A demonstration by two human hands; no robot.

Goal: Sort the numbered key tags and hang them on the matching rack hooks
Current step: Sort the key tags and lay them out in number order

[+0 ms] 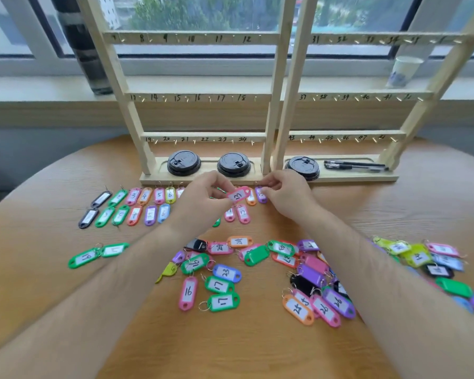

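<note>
The forearms [93, 283] lie nearest, reaching out across the table [230, 348] past a loose pile of unsorted tags [312, 283] at the near right. Beyond them, just in front of the racks' base, both hands meet over pink tag 13 [238, 195], which is held above the table. The left grip [203, 192] pinches its left end. The right grip [285, 192] is curled at its ring end and seems to pinch the ring, though blur hides the ring itself.

Sorted rows [132, 203] run left to right by number at the far left, and tag 12 [243, 213] lies just below the held one. The step looks like sorting, so the tag probably belongs beside 12. To do it well, set it down number up and ring pointing away like its neighbours, without nudging them. If it is hung instead, the 13 hook [143, 99] sits at the left end of the left rack's [274, 110] middle rail.
</note>
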